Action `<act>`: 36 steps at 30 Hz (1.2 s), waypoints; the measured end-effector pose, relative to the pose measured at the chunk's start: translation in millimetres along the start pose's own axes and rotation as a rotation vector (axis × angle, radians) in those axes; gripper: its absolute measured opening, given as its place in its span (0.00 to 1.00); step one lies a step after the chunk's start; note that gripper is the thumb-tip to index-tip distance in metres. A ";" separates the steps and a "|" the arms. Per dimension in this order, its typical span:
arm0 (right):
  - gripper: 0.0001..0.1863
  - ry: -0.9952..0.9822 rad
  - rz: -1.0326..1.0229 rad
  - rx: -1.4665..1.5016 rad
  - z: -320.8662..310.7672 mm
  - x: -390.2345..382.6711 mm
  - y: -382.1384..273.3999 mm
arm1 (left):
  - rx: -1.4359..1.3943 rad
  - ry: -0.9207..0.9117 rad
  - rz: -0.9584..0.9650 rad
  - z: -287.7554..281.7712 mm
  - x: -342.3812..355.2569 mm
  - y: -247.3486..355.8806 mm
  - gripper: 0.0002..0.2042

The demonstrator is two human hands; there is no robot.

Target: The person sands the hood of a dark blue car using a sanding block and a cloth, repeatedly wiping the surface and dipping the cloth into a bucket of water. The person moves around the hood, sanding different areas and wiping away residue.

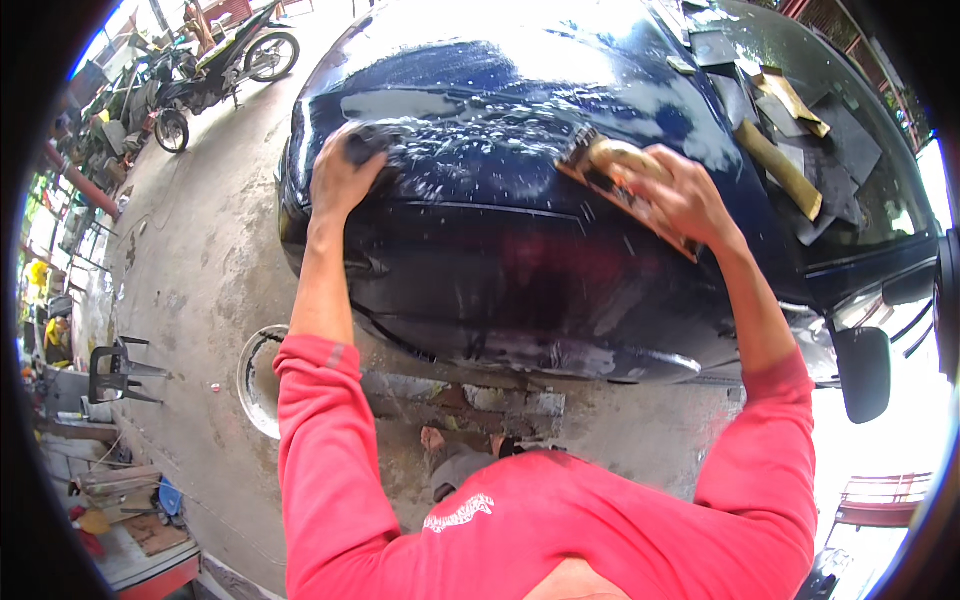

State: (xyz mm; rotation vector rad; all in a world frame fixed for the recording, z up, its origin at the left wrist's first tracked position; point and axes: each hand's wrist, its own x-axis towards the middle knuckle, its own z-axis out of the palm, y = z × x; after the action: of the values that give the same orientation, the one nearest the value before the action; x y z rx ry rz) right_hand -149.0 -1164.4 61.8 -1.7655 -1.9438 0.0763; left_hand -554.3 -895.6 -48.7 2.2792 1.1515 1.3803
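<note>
My left hand grips a dark sponge or wad on the wet dark blue hood, near the car's left side in the picture. White droplets and wet smears spread over the paint between my hands. My right hand is closed round a long sanding block with a pale tan handle, held at a slant over the hood and slightly blurred. Grey sheets and yellowish strips lie on the windshield, just beyond my right hand.
A white bucket stands by my left arm. A motorbike, a dark chair and clutter line the left. The car's side mirror juts out at right, with a reddish bench below it.
</note>
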 end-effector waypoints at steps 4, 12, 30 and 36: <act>0.24 -0.250 0.024 0.103 32.8 47.3 -21.7 | 0.216 0.165 -0.085 11.1 -18.2 -69.8 0.23; 0.30 -0.486 0.141 0.108 72.0 183.3 -55.4 | 0.122 0.199 -0.208 4.8 -21.1 -53.2 0.27; 0.33 -0.099 0.000 -0.220 98.0 97.3 -114.6 | -0.053 0.157 -0.149 -10.4 -22.7 -73.1 0.24; 0.25 0.023 -0.450 -0.517 130.9 159.9 -106.4 | 0.051 0.240 -0.088 -4.0 -29.2 -88.3 0.28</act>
State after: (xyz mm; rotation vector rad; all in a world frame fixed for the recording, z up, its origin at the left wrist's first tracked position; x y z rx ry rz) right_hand -302.9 -991.7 39.9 -1.5443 -2.4436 -0.6501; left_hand -609.0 -859.2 -114.6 2.1111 1.3557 1.6411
